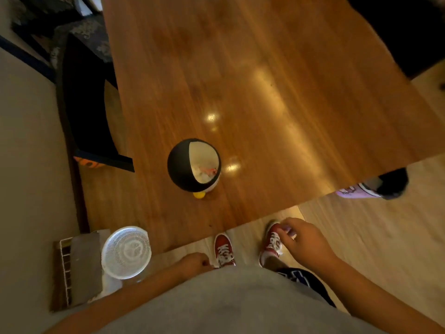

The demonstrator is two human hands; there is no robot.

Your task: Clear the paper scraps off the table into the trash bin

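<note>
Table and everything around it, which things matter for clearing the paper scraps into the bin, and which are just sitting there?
For the job:
penguin-shaped trash bin, scraps inside
wooden table
left hand, closed
right hand, fingers curled

Just lying about:
white fan
black chair
red shoes

Table (265, 80) glossy wood; fan (126, 252) white plastic.

Tabletop (265, 68) is warm brown woodgrain, trash bin (192, 168) is black outside, cream inside with a yellow foot, sneakers (224, 249) are red with white laces, fan (126, 252) is white mesh.
</note>
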